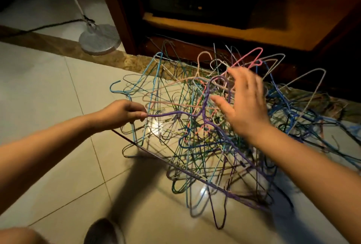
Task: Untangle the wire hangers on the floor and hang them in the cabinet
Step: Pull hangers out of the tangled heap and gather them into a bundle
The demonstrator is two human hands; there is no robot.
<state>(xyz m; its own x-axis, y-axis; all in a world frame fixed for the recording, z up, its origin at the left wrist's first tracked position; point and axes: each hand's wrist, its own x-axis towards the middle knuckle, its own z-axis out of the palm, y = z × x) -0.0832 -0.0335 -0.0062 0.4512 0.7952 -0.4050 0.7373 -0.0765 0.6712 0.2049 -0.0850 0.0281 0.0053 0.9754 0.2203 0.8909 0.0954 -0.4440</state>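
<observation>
On beige floor tiles (pixel 48 87), left hand (pixel 123 112) pinches purple wire hanger (pixel 166 114); its hook (pixel 218 77) lies rightward, beside the released right hand (pixel 246 105).

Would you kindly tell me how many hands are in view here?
2. The left hand pinches the purple hanger left of the pile; the right hand is open over it.

Both bare forearms reached forward from the lower corners, the left arm lower and nearer the middle. The left hand (pixel 125 112) was curled, knuckles up, thumb and forefinger pinching a purple hanger (pixel 166 114). The right hand (pixel 248 107) was raised higher, fingers straight and spread, thumb pointing left, holding nothing, and was blurred at the fingertips.
</observation>
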